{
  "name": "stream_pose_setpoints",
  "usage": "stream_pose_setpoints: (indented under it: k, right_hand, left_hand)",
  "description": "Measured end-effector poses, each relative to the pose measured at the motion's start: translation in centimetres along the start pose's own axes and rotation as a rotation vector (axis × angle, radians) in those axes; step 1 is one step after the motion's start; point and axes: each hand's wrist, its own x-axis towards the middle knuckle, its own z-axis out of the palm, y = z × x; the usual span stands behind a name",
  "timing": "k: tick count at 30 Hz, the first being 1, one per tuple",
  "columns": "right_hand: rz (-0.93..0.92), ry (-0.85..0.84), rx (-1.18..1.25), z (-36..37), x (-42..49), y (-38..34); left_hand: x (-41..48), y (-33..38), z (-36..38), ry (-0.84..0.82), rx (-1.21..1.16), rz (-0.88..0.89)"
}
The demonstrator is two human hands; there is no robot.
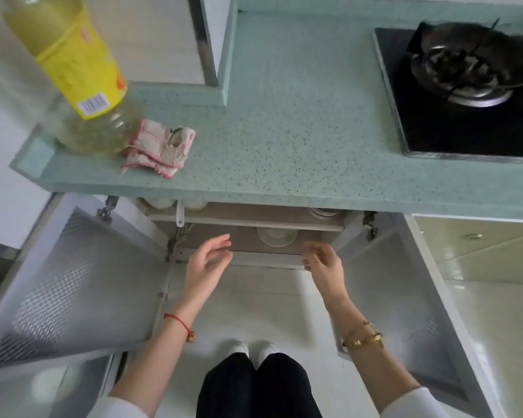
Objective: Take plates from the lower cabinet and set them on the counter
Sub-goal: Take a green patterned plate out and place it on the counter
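Note:
The lower cabinet [254,236] stands with both doors swung wide under the speckled green counter [284,131]. On its lower shelf sits a clear glass bowl or plate [277,235]; a stack of pale plates [323,212] shows on the upper shelf, mostly hidden by the counter edge. My left hand [207,262] hovers open in front of the cabinet's bottom edge, left of the glass dish. My right hand [323,262] hovers open at the right of it, fingers slightly curled. Neither hand touches any dish.
The left door [73,282] and right door [405,297] flank my arms. On the counter stand a big oil bottle with a yellow label [79,70] and a folded cloth [160,150]. A black gas hob [465,95] lies at the right. White cups [163,203] peek from the upper shelf.

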Motion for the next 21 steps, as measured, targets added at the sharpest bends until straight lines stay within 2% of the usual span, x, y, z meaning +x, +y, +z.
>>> stream_pose_setpoints:
  k: [3,11,15,21]
  right_hand:
    - [0.038,0.030,-0.009,2.7,5.4,6.5]
    - [-0.005,0.117,-0.136,9.5,22.1,23.8]
    - [-0.036,0.167,-0.206,12.2,29.2,31.2]
    - [-0.260,0.221,-0.483,13.8,38.3,37.1]
  left_hand:
    - [5.1,-6.8,2.6,-0.032,0.031,-0.012]
    - [20.5,-24.8,10.4,-0.069,0.092,-0.082]
    - [26.9,-32.8,13.7,-0.009,0.100,-0.105]
    - [35.6,-39.6,17.6,0.046,0.155,-0.111]
